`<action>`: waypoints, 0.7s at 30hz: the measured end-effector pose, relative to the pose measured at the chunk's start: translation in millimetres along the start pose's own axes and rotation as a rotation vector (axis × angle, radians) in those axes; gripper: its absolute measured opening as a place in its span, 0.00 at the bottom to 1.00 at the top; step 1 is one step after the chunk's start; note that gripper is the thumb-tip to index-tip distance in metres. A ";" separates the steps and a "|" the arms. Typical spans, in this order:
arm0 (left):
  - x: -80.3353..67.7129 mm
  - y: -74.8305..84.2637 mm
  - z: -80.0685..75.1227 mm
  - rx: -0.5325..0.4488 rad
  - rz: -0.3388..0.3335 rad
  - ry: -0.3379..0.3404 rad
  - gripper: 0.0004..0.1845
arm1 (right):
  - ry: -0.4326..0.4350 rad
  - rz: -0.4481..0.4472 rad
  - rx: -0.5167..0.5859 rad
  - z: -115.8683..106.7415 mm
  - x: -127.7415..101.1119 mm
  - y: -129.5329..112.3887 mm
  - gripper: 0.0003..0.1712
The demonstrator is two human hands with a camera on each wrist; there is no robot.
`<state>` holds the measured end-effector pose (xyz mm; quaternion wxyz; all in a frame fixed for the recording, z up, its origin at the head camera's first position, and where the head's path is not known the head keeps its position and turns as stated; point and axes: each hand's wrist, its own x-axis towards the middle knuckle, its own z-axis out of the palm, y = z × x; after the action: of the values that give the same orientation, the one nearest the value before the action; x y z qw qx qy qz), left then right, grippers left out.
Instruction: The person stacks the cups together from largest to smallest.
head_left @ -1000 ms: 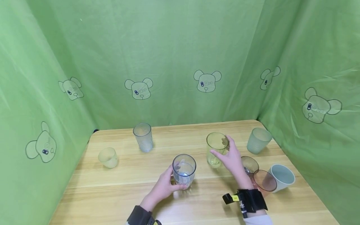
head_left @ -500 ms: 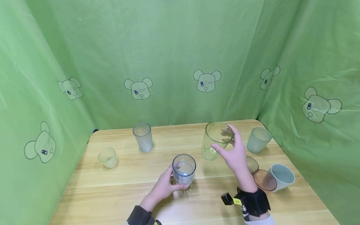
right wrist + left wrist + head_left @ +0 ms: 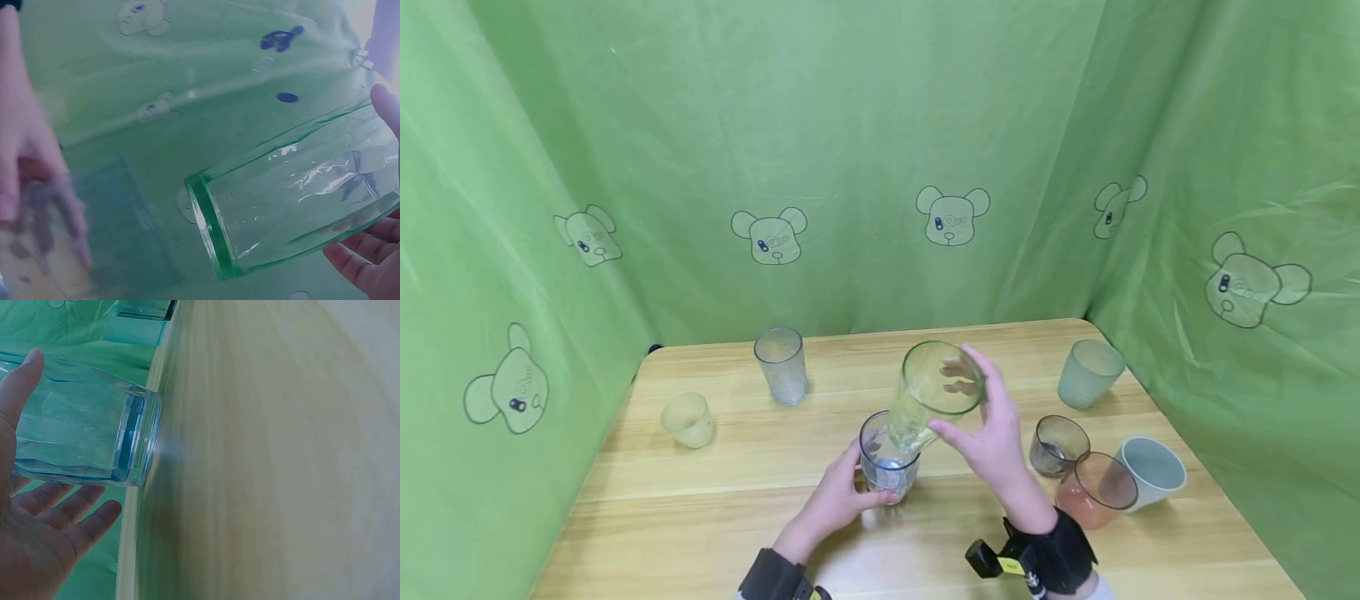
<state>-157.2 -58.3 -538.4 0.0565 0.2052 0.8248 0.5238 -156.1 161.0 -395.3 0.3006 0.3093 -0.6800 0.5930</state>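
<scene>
My right hand (image 3: 988, 437) grips a clear green glass (image 3: 927, 402) in the air, its base just above the mouth of a clear bluish glass (image 3: 889, 463). That bluish glass stands on the wooden table (image 3: 700, 517), and my left hand (image 3: 835, 500) is curled round its near side. In the right wrist view the green glass (image 3: 294, 200) lies between my thumb and fingers, with my left hand (image 3: 31, 181) blurred at the left. The left wrist view shows the bluish glass (image 3: 81, 440) between thumb and fingers.
A frosted yellow cup (image 3: 687, 419) and a clear textured tumbler (image 3: 782, 365) stand at the back left. At the right are a frosted green cup (image 3: 1088, 373), a brown glass (image 3: 1058, 444), a pink glass (image 3: 1097, 490) and a white cup (image 3: 1152, 473). Green cloth walls surround the table.
My right hand lifted the green glass off the table and carried it left, to just above the bluish glass. My left hand has stayed on the bluish glass.
</scene>
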 end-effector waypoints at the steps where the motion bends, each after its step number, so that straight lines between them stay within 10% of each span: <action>1: -0.1 -0.2 -0.1 0.000 0.000 0.000 0.53 | -0.018 0.012 -0.020 2.5 -2.4 0.8 0.52; 21: -0.6 0.7 0.2 0.009 0.008 0.006 0.51 | -0.222 0.336 -0.336 29.1 -35.8 21.9 0.56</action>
<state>-156.4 -58.0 -538.0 0.0508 0.2073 0.8265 0.5210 -151.9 136.7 -440.0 0.1687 0.2010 -0.8394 0.4759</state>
